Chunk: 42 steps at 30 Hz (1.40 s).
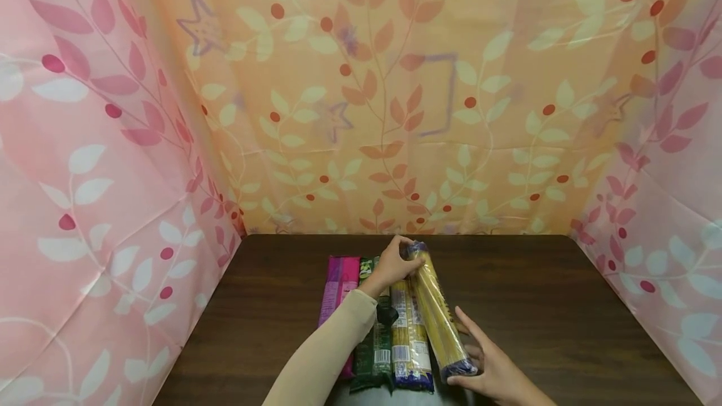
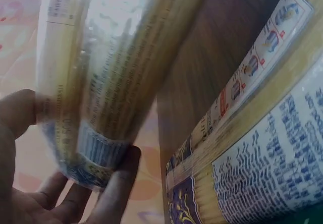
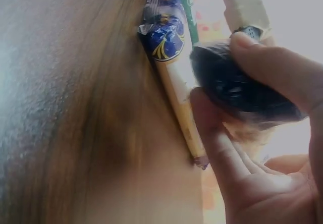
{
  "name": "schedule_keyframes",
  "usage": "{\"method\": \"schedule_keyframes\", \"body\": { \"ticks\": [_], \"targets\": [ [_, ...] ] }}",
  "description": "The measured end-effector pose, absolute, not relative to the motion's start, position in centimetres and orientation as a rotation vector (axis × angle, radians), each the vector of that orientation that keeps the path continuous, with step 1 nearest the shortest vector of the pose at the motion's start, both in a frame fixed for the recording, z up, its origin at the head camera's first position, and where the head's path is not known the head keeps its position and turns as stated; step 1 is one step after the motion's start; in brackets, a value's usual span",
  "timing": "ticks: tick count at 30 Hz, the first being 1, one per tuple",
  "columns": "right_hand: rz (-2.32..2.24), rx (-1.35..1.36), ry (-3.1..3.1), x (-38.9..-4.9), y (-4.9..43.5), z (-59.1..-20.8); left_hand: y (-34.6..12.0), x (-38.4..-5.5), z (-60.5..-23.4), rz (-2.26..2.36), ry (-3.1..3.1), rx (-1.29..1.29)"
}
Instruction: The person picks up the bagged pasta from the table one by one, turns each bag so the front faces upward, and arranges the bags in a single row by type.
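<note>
- Floral cloth is hanging behind and beside a dark brown tabletop, where a person is working with both hands.
- Nearest me to the action, the left hand is gripping the far end of a clear-wrapped pasta pack, thumb on one side and fingers on the other.
- At the near end, the right hand is holding the same pack's dark blue tip between thumb and fingers.
- Gripping both ends is probably keeping the long pack level and sparing the strands from bending.
- That pasta pack is lying aslant in the grasp, just right of the row, and seems to be hovering above the tabletop; its exact height I cannot tell.
- Next to it, a labelled yellow pack is resting flat, its barcode facing up.
- Further left, a dark green pack is lying alongside, then a pink pack, partly hidden by the pale sleeve.
- Those three are sitting lengthwise, side by side, presumably because such long, narrow shapes are fitting neatly that way.
</note>
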State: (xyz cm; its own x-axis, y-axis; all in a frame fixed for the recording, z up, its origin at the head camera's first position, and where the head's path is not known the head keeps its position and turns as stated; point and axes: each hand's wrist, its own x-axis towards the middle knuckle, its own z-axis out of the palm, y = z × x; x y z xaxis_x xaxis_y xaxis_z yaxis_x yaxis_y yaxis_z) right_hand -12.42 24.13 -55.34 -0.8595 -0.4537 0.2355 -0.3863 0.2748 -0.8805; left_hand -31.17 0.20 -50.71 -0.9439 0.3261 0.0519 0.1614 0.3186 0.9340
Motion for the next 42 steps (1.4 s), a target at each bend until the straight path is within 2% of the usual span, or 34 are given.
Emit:
{"method": "schedule_keyframes", "body": {
  "ticks": [6,11,18,29,42],
  "targets": [
    [-1.823,-0.679,2.202,-12.6,24.0,-54.7,0.1,-31.6,-50.6,1.722,2.443,0.432],
    [-1.883,-0.76,2.175,-12.7,24.2,-54.9,-0.1,-31.5,-50.5,1.773,2.368,0.446],
    [-2.069,-0.901,1.754,-13.1,24.4,-55.5,-0.3,-31.3,-50.4,1.86,2.279,0.46],
    [-1.952,-0.932,1.995,-13.2,24.0,-55.2,-0.6,-31.5,-50.2,1.846,2.258,0.432],
    [-1.803,-0.788,2.162,-13.0,23.9,-54.5,0.1,-31.2,-49.6,1.796,2.294,0.358]
  ]
}}
